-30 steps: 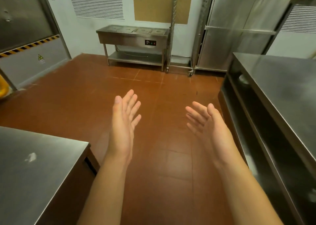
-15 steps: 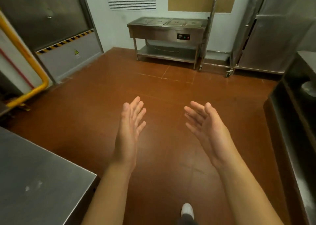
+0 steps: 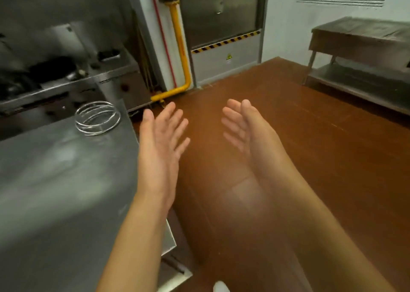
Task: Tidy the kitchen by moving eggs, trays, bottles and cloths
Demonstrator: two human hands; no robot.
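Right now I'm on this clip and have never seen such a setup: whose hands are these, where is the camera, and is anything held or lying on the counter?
No machine here: a person wears a wide-angle camera on the head, looking forward and down, so the arms reach in from below. The left hand and right hand are open, palms facing each other, holding nothing, above the brown floor. On the steel counter at left sits a coil of metal wire rings. Behind it is a blurred cooking station; a yellow pipe runs down the wall. No eggs, trays, bottles or cloths are visible.
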